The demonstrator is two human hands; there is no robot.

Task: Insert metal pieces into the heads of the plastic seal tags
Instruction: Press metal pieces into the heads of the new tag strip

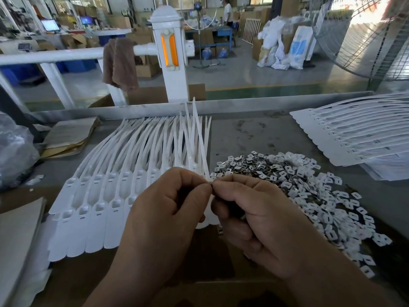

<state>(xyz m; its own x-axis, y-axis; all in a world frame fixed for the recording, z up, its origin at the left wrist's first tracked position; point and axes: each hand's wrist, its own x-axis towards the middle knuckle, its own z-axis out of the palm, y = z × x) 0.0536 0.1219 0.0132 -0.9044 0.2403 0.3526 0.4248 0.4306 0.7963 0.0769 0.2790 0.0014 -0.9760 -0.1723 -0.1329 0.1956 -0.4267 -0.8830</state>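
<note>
Head view, centre: steady tag (pixel 199 156) pinched in left hand (pixel 168 209); push metal piece, pinched mostly hidden in right hand (pixel 254 209), in squarely.

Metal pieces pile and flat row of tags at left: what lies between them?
Head view: a bundle of tags, gripped by the left hand, the right hand pinching its head end.

Head camera, close, facing forward-down
</note>
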